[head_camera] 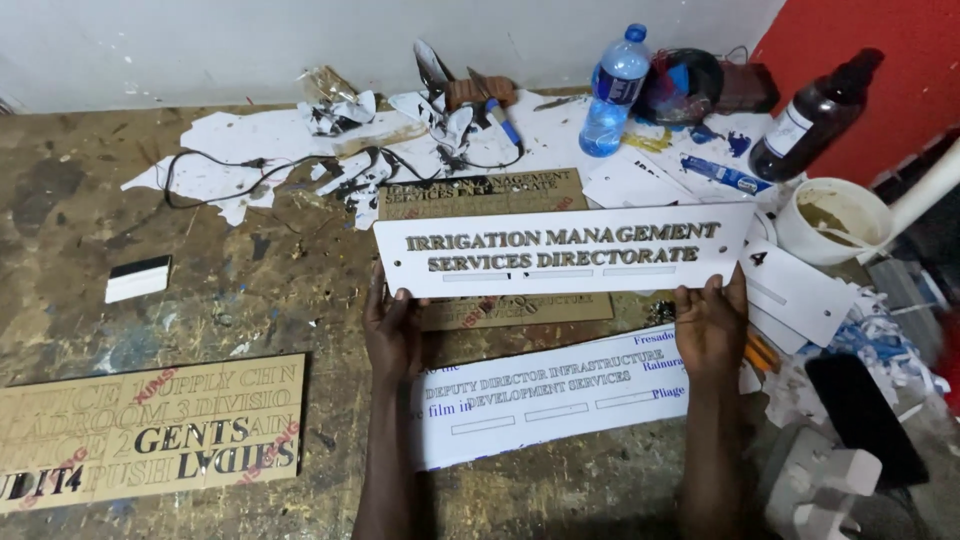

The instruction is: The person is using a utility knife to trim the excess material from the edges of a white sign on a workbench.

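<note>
Held above the paint-stained counter (250,300): a white sign panel (560,250) with raised gold lettering, left hand (392,330) and right hand (710,325) each closed on a lower corner. Below the panel, a printed white sheet (540,395). Likely to flex or slip from such thin corner holds, scuffing letters.

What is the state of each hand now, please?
Left hand: closed on the left end of the white rectangular sign panel with cut-out letters.
Right hand: closed on its right end.
</note>
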